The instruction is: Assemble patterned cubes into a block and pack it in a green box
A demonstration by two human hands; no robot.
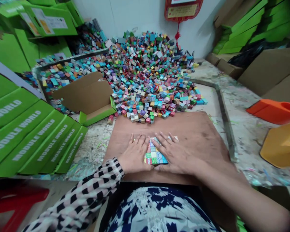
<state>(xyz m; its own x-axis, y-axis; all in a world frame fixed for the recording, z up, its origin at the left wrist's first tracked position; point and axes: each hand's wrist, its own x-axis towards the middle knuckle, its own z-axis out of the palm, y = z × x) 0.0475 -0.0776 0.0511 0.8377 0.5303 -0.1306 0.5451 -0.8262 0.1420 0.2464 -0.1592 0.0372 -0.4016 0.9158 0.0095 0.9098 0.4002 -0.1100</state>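
Observation:
A flat block of small multicoloured cubes (154,154) lies on a brown board (193,129) in front of me. My left hand (136,154) rests over its left side, fingers stretched forward and slightly apart. Over the right side lies my right hand (172,153), flat with its fingers spread. The two thumbs come close together at the block's near edge. Both hands cover much of the block, so its full outline is hidden. Beyond the board rises a large heap of loose coloured cubes (147,74).
Green boxes marked MODULE WORLD (48,135) stand in a row at the left. An open cardboard box (89,96) sits by the heap. A metal rail (223,116) borders the board's right. Orange (273,111) and yellow (280,145) containers lie at the far right.

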